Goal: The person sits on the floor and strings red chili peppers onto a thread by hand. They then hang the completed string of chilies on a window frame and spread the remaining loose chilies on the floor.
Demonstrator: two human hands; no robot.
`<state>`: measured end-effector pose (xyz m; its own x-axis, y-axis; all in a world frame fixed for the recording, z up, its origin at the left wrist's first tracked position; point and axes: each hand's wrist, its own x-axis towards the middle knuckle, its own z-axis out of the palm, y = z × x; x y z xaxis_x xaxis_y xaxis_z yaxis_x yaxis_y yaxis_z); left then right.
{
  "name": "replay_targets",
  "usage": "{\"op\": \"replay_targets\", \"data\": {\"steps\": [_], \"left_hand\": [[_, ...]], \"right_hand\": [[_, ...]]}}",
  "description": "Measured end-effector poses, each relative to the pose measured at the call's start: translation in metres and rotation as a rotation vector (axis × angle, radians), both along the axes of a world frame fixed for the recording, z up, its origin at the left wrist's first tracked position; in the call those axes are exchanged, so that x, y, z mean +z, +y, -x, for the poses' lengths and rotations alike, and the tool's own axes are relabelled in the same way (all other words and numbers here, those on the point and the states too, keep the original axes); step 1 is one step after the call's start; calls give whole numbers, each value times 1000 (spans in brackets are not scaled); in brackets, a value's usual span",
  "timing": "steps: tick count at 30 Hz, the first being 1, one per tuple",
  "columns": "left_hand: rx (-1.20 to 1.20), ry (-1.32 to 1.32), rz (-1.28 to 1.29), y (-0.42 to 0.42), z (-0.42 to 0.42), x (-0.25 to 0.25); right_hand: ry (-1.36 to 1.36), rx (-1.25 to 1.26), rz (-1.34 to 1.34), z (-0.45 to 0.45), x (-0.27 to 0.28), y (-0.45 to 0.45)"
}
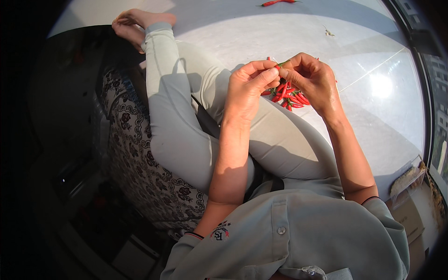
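Between my fingertips is a small red chili pepper [278,67] with a green stem [285,63]. My left hand [249,82] pinches the red body between thumb and forefinger. Thumb and forefinger of my right hand [312,78] close on the stem end. Most of the pepper is hidden by the fingers. Just below and behind both hands lies a pile of red chili peppers [292,96] on the white surface [224,33]; the hands cover part of it.
More red chilies [278,2] lie at the far edge. A small dry plant scrap [329,32] lies at upper right. Window framing [416,70] borders the right. A clear plastic bag [407,182] and cardboard box [406,218] stand at lower right. Patterned fabric [133,150] drops away left of my legs.
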<state>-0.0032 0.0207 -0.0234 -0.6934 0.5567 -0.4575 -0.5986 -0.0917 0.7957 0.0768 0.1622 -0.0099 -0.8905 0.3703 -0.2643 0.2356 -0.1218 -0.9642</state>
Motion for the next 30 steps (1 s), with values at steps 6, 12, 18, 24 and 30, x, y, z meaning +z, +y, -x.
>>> {"op": "replay_targets", "data": {"steps": [6,12,18,24,30], "left_hand": [[-21,125,47,0,2,1],[-72,218,108,6,6,4],[-114,319,113,14,15,7],[-112,380,199,23,11,-2],[-142,466,298,28,9,-21]], "right_hand": [[13,125,12,9,3,10],[57,209,80,17,-5,24],[7,260,79,24,2,35],[16,256,-452,25,-2,36],[125,18,-28,22,-11,37]]}}
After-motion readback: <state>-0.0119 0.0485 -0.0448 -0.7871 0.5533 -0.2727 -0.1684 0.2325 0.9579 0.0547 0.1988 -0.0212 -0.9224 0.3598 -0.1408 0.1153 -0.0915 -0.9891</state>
